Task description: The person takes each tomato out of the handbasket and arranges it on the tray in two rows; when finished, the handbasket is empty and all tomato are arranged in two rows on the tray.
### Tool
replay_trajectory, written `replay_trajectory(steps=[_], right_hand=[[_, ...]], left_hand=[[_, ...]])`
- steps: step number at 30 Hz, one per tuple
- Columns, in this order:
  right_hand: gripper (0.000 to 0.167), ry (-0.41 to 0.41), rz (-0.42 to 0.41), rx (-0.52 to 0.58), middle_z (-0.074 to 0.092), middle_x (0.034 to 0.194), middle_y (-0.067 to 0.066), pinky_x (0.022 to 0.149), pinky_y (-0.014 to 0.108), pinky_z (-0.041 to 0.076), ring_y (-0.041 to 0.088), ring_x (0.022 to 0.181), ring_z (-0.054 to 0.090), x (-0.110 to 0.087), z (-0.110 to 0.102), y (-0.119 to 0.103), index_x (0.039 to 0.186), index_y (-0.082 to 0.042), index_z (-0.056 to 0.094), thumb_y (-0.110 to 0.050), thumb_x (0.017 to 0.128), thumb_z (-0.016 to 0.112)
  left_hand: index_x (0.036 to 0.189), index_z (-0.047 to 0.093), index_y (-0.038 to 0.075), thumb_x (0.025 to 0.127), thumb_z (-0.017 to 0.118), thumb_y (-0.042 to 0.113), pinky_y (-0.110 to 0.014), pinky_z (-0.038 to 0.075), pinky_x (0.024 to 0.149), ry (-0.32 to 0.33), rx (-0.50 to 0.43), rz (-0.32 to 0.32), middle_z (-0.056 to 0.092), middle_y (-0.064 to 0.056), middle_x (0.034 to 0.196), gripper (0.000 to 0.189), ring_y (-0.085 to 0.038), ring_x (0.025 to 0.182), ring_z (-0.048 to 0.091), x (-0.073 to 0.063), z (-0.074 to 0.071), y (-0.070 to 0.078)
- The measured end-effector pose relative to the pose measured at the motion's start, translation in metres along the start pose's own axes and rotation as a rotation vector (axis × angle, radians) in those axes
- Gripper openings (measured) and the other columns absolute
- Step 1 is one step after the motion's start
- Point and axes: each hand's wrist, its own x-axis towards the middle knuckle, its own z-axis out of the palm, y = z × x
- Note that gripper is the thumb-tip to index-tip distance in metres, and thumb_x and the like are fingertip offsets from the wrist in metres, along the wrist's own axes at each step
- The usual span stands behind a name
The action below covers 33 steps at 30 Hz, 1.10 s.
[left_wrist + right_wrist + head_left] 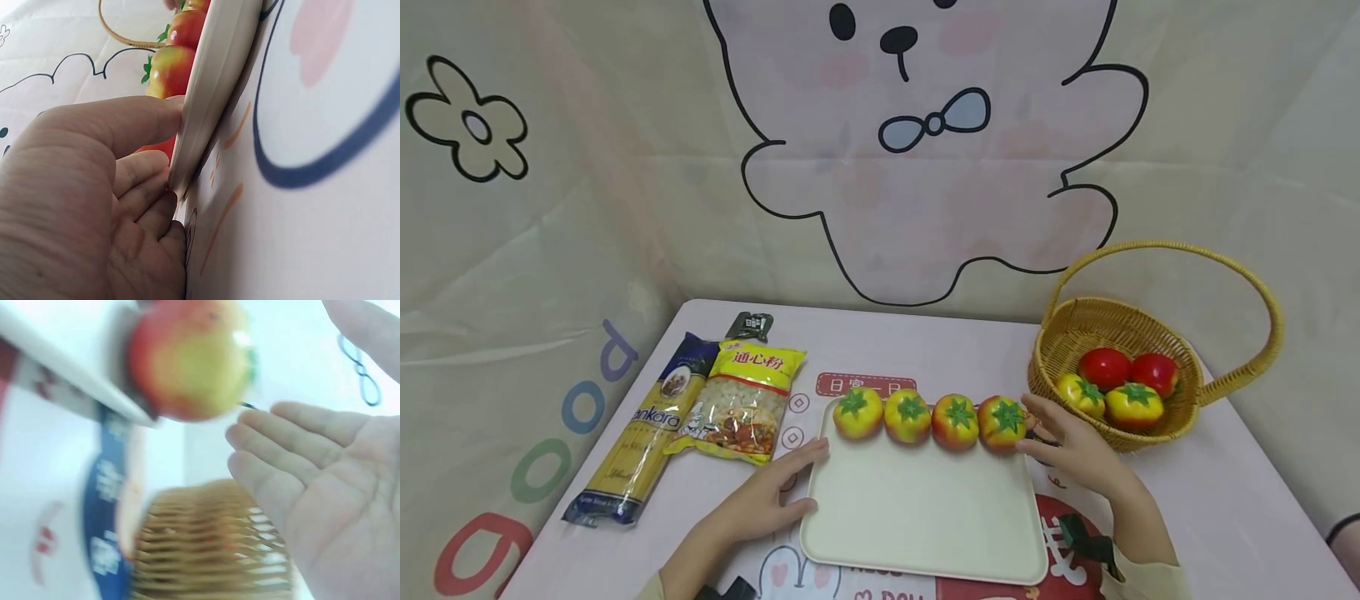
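Note:
A white tray [917,508] lies on the table with several yellow-and-red tomatoes [956,421] lined up along its far edge. My left hand [763,500] is at the tray's left side; in the left wrist view, its extended digits [147,122] touch the tray's outer wall [209,81]. Beside the rightmost tomato [1002,423] is my right hand [1078,446], its fingers spread. The right wrist view shows the right palm [337,475] facing the camera, with nothing held and the fingertips close to that tomato [190,359]; contact there is unclear.
A wicker basket [1048,367] with a tall handle stands at the back right, holding two red fruits [1105,367] and two yellowish tomatoes [1134,406]. At left lie a spaghetti pack [643,442], a yellow macaroni bag [741,400] and a small dark packet [749,326].

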Motion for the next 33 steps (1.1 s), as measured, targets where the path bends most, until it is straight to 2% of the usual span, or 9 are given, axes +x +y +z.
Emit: replay_trajectory(steps=[4,8,13,18,20,23,24,27,33], right_hand=[[0.064,0.030,-0.023,0.014,0.044,0.142,0.024,0.099,0.028,0.048,0.047,0.128,0.041,-0.008,-0.018,-0.002,0.142,0.000,0.036,-0.024,0.090,0.064],[0.062,0.085,-0.019,0.020,0.042,0.142,0.025,0.090,0.000,0.036,0.047,0.128,0.039,-0.014,-0.043,-0.001,0.143,-0.002,0.035,-0.021,0.091,0.063],[0.063,0.127,0.035,-0.053,0.040,0.143,0.026,0.090,0.003,0.040,0.049,0.128,0.037,-0.015,-0.076,0.011,0.145,-0.005,0.033,-0.026,0.093,0.061],[0.062,0.124,0.070,-0.101,0.039,0.141,0.030,0.081,-0.001,0.040,0.053,0.124,0.037,-0.004,-0.109,0.026,0.143,0.001,0.033,-0.028,0.094,0.058],[0.062,0.104,0.079,-0.135,0.040,0.140,0.031,0.079,0.004,0.045,0.054,0.123,0.039,0.004,-0.121,0.031,0.141,0.002,0.034,-0.030,0.094,0.057],[0.060,0.042,0.085,-0.181,0.042,0.138,0.032,0.090,0.037,0.056,0.053,0.122,0.041,0.019,-0.135,0.038,0.140,0.004,0.037,-0.032,0.095,0.055],[0.059,0.015,0.090,-0.194,0.042,0.138,0.032,0.091,0.049,0.054,0.053,0.122,0.041,0.023,-0.139,0.040,0.140,0.003,0.037,-0.033,0.096,0.054],[0.058,-0.059,0.102,-0.222,0.044,0.136,0.033,0.091,0.066,0.044,0.051,0.121,0.042,0.034,-0.145,0.048,0.139,0.003,0.040,-0.036,0.096,0.052],[0.059,-0.158,0.149,-0.240,0.044,0.136,0.034,0.089,0.066,0.046,0.050,0.120,0.042,0.051,-0.144,0.060,0.138,0.002,0.041,-0.036,0.095,0.054]], left_hand=[[0.144,0.039,0.027,0.087,0.064,0.042,-0.049,0.029,0.113,-0.001,-0.007,-0.001,0.034,0.009,0.153,0.065,-0.021,0.141,0.031,0.000,0.000,0.000],[0.144,0.040,0.027,0.086,0.064,0.042,-0.049,0.029,0.113,0.005,-0.008,0.000,0.034,0.009,0.153,0.065,-0.021,0.141,0.031,0.000,0.000,0.000],[0.144,0.040,0.026,0.086,0.065,0.042,-0.049,0.030,0.113,0.010,-0.003,-0.001,0.034,0.009,0.152,0.065,-0.021,0.141,0.031,0.000,0.000,0.001],[0.144,0.040,0.027,0.086,0.065,0.041,-0.049,0.030,0.113,0.005,-0.008,-0.002,0.034,0.009,0.152,0.065,-0.021,0.141,0.031,-0.001,-0.001,0.001],[0.144,0.041,0.027,0.086,0.065,0.041,-0.049,0.030,0.113,0.006,-0.009,0.001,0.035,0.009,0.152,0.064,-0.021,0.141,0.031,-0.001,-0.001,0.001],[0.144,0.041,0.026,0.086,0.065,0.041,-0.049,0.030,0.113,0.014,-0.004,0.006,0.035,0.009,0.152,0.064,-0.021,0.141,0.031,-0.001,-0.002,0.000],[0.144,0.041,0.026,0.086,0.065,0.041,-0.049,0.030,0.113,0.016,-0.002,0.008,0.035,0.009,0.152,0.065,-0.021,0.141,0.031,-0.001,-0.002,0.000],[0.144,0.040,0.025,0.086,0.065,0.041,-0.049,0.030,0.113,0.021,0.004,0.018,0.035,0.008,0.152,0.066,-0.021,0.141,0.032,-0.001,-0.002,0.000],[0.145,0.039,0.024,0.086,0.065,0.040,-0.048,0.030,0.113,0.020,0.004,0.032,0.034,0.007,0.153,0.066,-0.022,0.141,0.032,-0.001,0.000,-0.001]])
